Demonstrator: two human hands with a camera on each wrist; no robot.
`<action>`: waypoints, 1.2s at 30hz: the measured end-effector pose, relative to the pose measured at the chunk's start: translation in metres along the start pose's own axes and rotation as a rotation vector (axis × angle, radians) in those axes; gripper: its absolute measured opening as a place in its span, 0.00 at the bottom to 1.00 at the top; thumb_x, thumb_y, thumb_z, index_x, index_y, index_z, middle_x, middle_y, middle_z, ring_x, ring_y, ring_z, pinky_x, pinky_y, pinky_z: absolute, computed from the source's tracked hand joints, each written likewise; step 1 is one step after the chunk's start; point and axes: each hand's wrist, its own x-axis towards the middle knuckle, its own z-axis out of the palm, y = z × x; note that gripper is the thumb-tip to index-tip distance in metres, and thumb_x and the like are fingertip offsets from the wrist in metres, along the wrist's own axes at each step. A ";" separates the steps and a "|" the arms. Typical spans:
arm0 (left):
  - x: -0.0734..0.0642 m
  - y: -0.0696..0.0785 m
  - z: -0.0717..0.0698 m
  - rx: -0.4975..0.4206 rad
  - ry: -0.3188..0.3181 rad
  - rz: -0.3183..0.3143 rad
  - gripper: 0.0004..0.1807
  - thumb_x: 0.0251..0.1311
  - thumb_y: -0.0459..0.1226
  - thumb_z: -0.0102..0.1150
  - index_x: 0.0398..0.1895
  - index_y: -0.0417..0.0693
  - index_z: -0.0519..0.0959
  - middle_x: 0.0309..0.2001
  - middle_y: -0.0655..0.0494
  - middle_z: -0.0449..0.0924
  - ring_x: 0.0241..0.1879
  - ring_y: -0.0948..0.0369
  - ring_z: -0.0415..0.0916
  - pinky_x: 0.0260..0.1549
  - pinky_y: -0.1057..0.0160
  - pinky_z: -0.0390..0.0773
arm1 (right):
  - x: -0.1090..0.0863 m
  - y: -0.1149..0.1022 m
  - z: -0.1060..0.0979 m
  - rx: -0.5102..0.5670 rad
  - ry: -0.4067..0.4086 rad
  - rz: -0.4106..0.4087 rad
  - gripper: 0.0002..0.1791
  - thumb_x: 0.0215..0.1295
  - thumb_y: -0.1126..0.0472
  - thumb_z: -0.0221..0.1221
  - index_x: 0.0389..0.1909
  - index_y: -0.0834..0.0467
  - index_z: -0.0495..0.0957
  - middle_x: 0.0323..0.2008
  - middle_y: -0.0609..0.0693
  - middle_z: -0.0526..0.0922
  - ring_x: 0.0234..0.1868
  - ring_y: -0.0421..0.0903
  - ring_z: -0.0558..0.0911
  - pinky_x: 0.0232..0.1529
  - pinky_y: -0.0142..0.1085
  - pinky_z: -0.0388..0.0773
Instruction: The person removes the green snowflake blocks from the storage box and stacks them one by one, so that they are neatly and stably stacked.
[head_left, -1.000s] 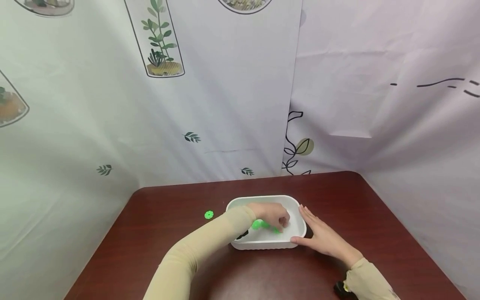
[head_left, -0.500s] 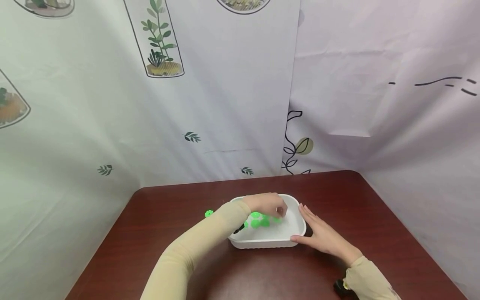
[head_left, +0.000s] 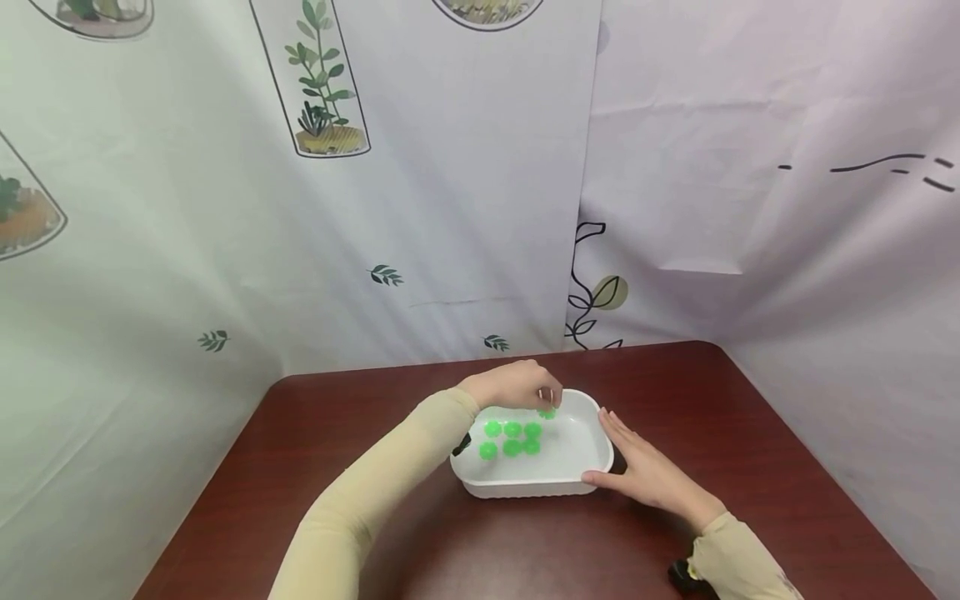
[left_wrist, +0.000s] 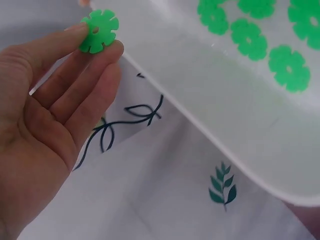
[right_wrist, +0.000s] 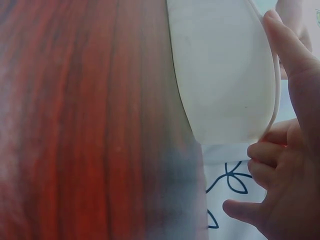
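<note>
My left hand is over the far rim of a white plastic tub. Between its thumb and fingertips it pinches a bright green notched plastic disc, flower-shaped with a small centre hole. Several similar green discs lie flat in rows on the tub floor, towards its left side. At the tub's right end is my right hand, its fingers straight and spread along the outside. Its thumb touches the near corner of the rim, as the right wrist view also shows.
The tub stands on a dark red-brown table. Behind and beside it hangs a pale cloth printed with plants. A black object sits by the right sleeve.
My left hand has risen from inside the tub to its far rim, carrying the disc. More discs in the tub show now. My left sleeve now covers a disc seen earlier left of the tub.
</note>
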 end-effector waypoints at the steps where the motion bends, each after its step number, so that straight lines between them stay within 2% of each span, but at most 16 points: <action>1: -0.002 0.000 -0.002 0.000 0.011 0.008 0.06 0.66 0.35 0.64 0.42 0.49 0.87 0.38 0.66 0.85 0.42 0.71 0.78 0.43 0.73 0.76 | 0.000 0.000 0.000 0.001 -0.004 0.003 0.62 0.56 0.27 0.63 0.77 0.66 0.54 0.77 0.63 0.53 0.75 0.63 0.57 0.67 0.60 0.63; 9: -0.020 -0.004 -0.023 -0.006 0.109 0.008 0.06 0.66 0.35 0.64 0.42 0.51 0.88 0.36 0.67 0.85 0.40 0.70 0.79 0.46 0.71 0.76 | 0.001 0.000 0.000 0.010 -0.001 0.006 0.62 0.56 0.27 0.63 0.77 0.65 0.54 0.77 0.63 0.53 0.76 0.63 0.56 0.67 0.61 0.63; 12: -0.028 -0.007 -0.029 0.005 0.156 0.009 0.06 0.66 0.35 0.65 0.42 0.51 0.88 0.37 0.64 0.85 0.41 0.69 0.80 0.45 0.71 0.77 | 0.002 0.000 0.000 0.008 -0.002 0.004 0.62 0.56 0.27 0.63 0.77 0.66 0.53 0.77 0.63 0.52 0.76 0.64 0.56 0.67 0.61 0.63; 16: -0.044 -0.018 -0.034 -0.027 0.205 -0.002 0.07 0.66 0.34 0.65 0.43 0.49 0.89 0.39 0.60 0.85 0.41 0.67 0.82 0.44 0.71 0.78 | 0.003 0.000 0.002 0.008 0.001 0.000 0.62 0.56 0.28 0.64 0.77 0.66 0.53 0.77 0.63 0.53 0.75 0.64 0.57 0.67 0.61 0.63; 28: -0.103 -0.050 -0.049 -0.089 0.345 -0.146 0.08 0.66 0.33 0.64 0.44 0.52 0.88 0.43 0.61 0.86 0.41 0.65 0.82 0.41 0.64 0.81 | 0.004 -0.001 0.000 0.004 -0.003 0.000 0.62 0.56 0.27 0.63 0.77 0.66 0.54 0.77 0.63 0.53 0.76 0.63 0.56 0.68 0.60 0.62; 34: -0.133 -0.062 -0.055 -0.111 0.405 -0.199 0.08 0.65 0.33 0.65 0.44 0.49 0.89 0.44 0.58 0.87 0.44 0.61 0.83 0.44 0.59 0.82 | 0.003 -0.001 -0.001 0.006 -0.004 0.007 0.62 0.56 0.27 0.64 0.77 0.66 0.53 0.77 0.64 0.52 0.76 0.64 0.55 0.67 0.60 0.62; 36: -0.143 -0.066 -0.055 -0.126 0.423 -0.235 0.08 0.64 0.33 0.66 0.44 0.48 0.89 0.43 0.58 0.87 0.44 0.60 0.83 0.45 0.58 0.82 | 0.003 0.000 -0.001 0.005 -0.006 0.007 0.63 0.55 0.27 0.64 0.77 0.66 0.53 0.77 0.64 0.52 0.76 0.64 0.55 0.67 0.60 0.62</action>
